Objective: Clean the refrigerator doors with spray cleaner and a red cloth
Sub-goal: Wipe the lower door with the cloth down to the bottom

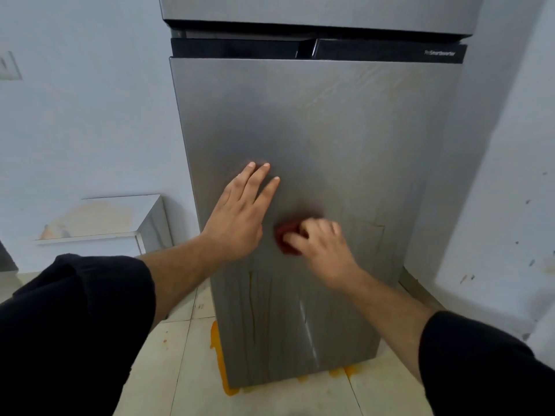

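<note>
- Black sleeves [75, 319] are filling both lower corners of the frame, with bare forearms reaching up toward the centre.
- Left hand [240, 217] is lying flat on the lower refrigerator door [330, 130], fingers straight and slightly spread, just left of centre.
- Right hand [324, 247] is curling its fingers round the red cloth [286, 235] and pressing it against the door, just right of the left hand; this hand is blurred.
- The cloth is sitting at frame centre, mostly hidden under the fingers.
- Orange streaks [251, 301] are running down the door below the hands.
- An orange puddle [219, 364] is pooling on the tiled floor [168, 355] at the door's foot.
- A black handle strip [390, 52] is crossing the top of the frame.
</note>
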